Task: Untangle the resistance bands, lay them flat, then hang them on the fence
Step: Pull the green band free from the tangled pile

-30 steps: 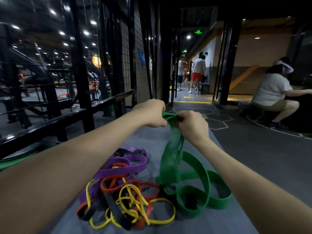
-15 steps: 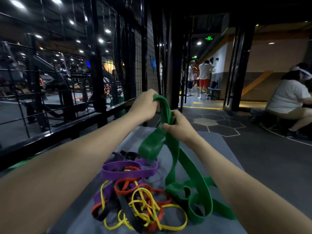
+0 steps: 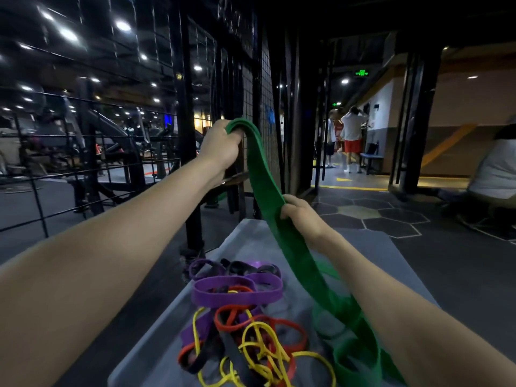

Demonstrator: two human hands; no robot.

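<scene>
A wide green resistance band (image 3: 265,180) stretches from high up down to the grey mat (image 3: 251,241). My left hand (image 3: 220,143) grips its top end, raised in front of the black wire fence (image 3: 184,113). Lower and to the right, my right hand (image 3: 303,216) grips the same band partway down. The band's lower loops (image 3: 349,331) trail on the mat at the right. A tangled heap of bands lies on the mat: purple (image 3: 237,289), red (image 3: 234,317), yellow (image 3: 262,347) and black (image 3: 206,356).
The fence and its black posts run along the left. Gym machines stand behind it. Two people (image 3: 351,135) stand in the corridor ahead, and a seated person (image 3: 494,169) is at the right on the dark hexagon-marked floor.
My left hand has lifted the green band's end up and left toward the fence. The right hand has slid lower along the band, which now hangs straighter with fewer loops.
</scene>
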